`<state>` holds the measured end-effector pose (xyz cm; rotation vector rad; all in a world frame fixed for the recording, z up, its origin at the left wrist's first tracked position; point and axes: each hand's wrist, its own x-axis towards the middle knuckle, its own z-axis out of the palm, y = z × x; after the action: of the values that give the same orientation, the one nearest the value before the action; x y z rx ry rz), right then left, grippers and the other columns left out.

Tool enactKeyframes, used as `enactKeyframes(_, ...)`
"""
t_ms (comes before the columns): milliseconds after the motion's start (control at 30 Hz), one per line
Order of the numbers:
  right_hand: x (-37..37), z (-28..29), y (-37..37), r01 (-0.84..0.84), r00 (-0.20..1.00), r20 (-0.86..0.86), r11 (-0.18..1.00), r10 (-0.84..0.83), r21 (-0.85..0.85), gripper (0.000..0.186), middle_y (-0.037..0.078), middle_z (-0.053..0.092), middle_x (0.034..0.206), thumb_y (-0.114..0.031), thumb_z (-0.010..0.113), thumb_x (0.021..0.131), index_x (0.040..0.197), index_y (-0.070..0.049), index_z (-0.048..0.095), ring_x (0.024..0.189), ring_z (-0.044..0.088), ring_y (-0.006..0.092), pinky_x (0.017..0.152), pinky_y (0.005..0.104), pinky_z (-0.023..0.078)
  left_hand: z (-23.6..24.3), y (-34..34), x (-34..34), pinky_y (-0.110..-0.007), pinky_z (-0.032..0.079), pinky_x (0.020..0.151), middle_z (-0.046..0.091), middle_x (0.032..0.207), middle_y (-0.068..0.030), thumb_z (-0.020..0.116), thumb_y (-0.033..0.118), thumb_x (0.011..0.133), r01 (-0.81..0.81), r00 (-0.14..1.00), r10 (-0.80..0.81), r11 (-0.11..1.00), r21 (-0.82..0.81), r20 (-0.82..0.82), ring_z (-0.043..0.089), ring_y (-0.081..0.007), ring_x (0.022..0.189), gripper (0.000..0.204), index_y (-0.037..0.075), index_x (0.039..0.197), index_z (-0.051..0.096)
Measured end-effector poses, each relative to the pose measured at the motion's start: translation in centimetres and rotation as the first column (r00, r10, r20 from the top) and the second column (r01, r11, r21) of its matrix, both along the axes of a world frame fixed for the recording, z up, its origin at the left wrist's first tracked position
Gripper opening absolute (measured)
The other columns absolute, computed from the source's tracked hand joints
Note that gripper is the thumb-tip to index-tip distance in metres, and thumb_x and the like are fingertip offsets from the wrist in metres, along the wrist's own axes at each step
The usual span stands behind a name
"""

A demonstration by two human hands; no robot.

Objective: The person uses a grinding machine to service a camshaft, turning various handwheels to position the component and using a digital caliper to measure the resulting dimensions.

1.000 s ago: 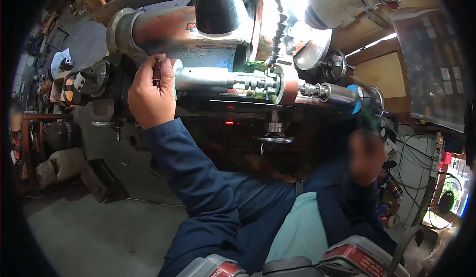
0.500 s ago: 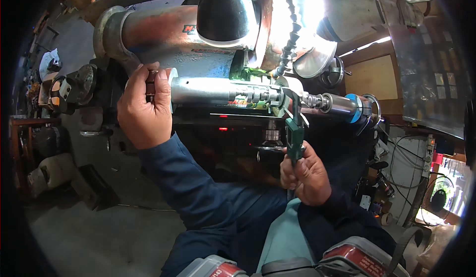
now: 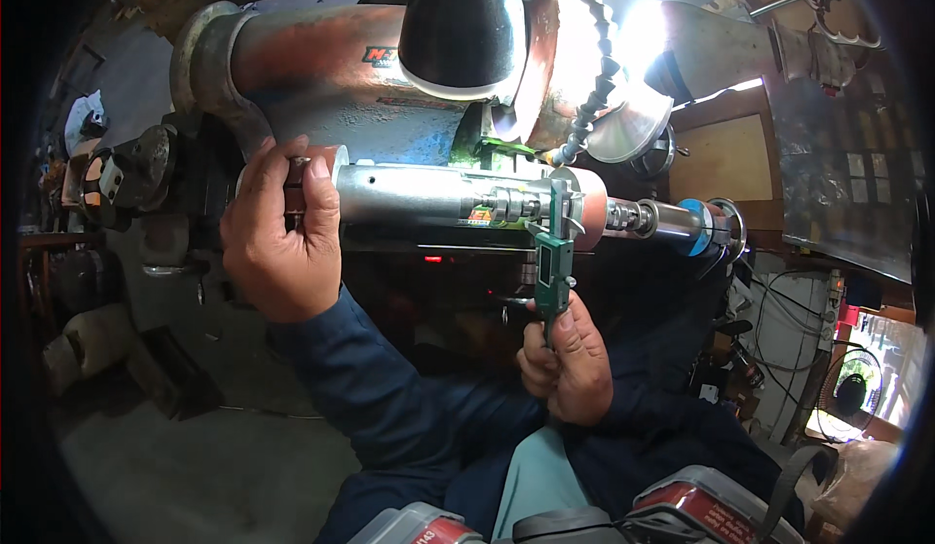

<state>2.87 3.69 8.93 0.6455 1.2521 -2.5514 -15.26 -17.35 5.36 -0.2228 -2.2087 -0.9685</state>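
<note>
A long silver cylinder (image 3: 404, 193) lies crosswise before me, with a narrower stepped shaft section (image 3: 511, 202) to its right. At its left end, the thumb and fingers of my left hand (image 3: 284, 227) close on a reddish-brown round piece (image 3: 332, 157), partly hidden by the hand. My right hand (image 3: 570, 364) grips a green digital caliper (image 3: 554, 263), held upright with its metal jaws up at the shaft. The jaws are beside the left face of a reddish-brown disc (image 3: 590, 211); whether they touch it I cannot tell.
A black lamp (image 3: 462, 33) hangs over the work, next to a segmented coolant hose (image 3: 599, 76). Behind stands a large worn red and grey machine housing (image 3: 312, 52). A silver cylinder with a blue band (image 3: 693, 227) lies to the right. A fan (image 3: 852, 393) stands at the far right.
My right hand has moved the caliper left, from around the disc's rim to the disc's left side. My left hand keeps its hold. The view has shifted slightly.
</note>
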Motion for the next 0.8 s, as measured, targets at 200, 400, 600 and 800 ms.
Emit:
enactKeyframes(200, -0.4, 0.1, -0.8, 0.043, 0.997, 0.059, 0.999, -0.044, 0.008, 0.027, -0.002, 0.036, 0.069, -0.033, 0.036, 0.108, 0.122, -0.012, 0.045, 0.051, 0.028, 0.0059, 0.044, 0.0223, 0.023, -0.2, -0.2, 0.2, -0.032, 0.058, 0.069, 0.073, 0.097, -0.0151, 0.069, 0.019, 0.091, -0.012, 1.0, 0.012, 1.0, -0.025, -0.013, 0.072, -0.0248, 0.093, 0.021, 0.001, 0.104, 0.07)
enactKeyframes(400, -0.6, 0.3, -1.5, 0.061, 0.983, 0.167, 0.991, -0.081, 0.12, 0.04, -0.003, 0.031, 0.062, -0.045, 0.035, 0.106, 0.124, -0.012, 0.047, 0.047, 0.026, 0.0064, 0.042, 0.0224, 0.021, -0.3, -0.1, 0.2, -0.03, 0.058, 0.066, 0.073, 0.099, -0.0163, 0.069, 0.018, 0.091, -0.012, 1.0, 0.012, 1.0, -0.026, -0.012, 0.072, -0.0235, 0.086, 0.021, 0.002, 0.104, 0.071)
enactKeyframes(600, -0.8, 0.8, -1.5, 0.027, 0.972, 0.23, 0.993, -0.052, 0.111, 0.049, -0.004, 0.03, 0.06, -0.051, 0.034, 0.105, 0.117, -0.006, 0.051, 0.047, 0.026, 0.006, 0.043, 0.0232, 0.022, -0.4, -0.3, 0.2, -0.031, 0.057, 0.068, 0.073, 0.099, -0.0151, 0.069, 0.019, 0.091, -0.022, 0.999, 0.021, 0.999, -0.037, -0.042, 0.072, -0.0236, 0.088, 0.021, 0.002, 0.103, 0.071)
enactKeyframes(800, -1.6, 3.7, -0.3, 0.017, 0.894, 0.445, 0.997, -0.048, 0.072, 0.055, -0.005, 0.028, 0.06, -0.054, 0.034, 0.104, 0.103, -0.003, 0.054, 0.044, 0.023, 0.005, 0.04, 0.0234, 0.021, 0.1, -0.4, 0.4, -0.031, 0.057, 0.068, 0.073, 0.098, -0.0146, 0.07, 0.018, 0.09, 0.004, 1.0, -0.005, 0.998, -0.061, -0.012, 0.072, -0.0234, 0.086, 0.02, 0.003, 0.103, 0.072)
